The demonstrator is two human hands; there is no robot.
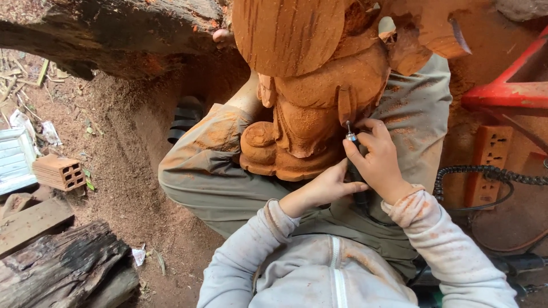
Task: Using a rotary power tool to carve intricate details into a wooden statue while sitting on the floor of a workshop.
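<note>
Two hands at work, both ours, both in pale grey sleeves dusted orange. Our right hand (378,154) is clenched around one rotary carving tool (351,138); its metal tip touches the lower right side of one wooden carving (311,108), just under a hanging lobe-shaped detail. The tool's dark body runs down between the two hands. Our left hand (325,188) has fingers extended, not closed on anything, with the fingertips pressed against the tool and our right hand, just below the base of the carving.

The carving is one reddish-orange figure, rounded forms, coated in sawdust. It rests on our lap, against grey-green trousers (217,177), its upper part rising toward the top of the view. We cannot tell what the figure represents from this angle.

Around it, counted:
- One large dark log (108,34) across the top left.
- One weathered log (57,268) at bottom left, with one flat plank (31,222) beside it.
- Two hollow clay bricks: one (57,171) on the ground at left, one (491,159) standing on end at right.
- One red metal frame (508,85) at the right edge.
- One black segmented flexible shaft (485,174) curving in from the right, near our right wrist.
- One light corrugated panel (14,159) at the far left edge.

Ground (125,171) is covered in reddish sawdust, with scattered scraps.
</note>
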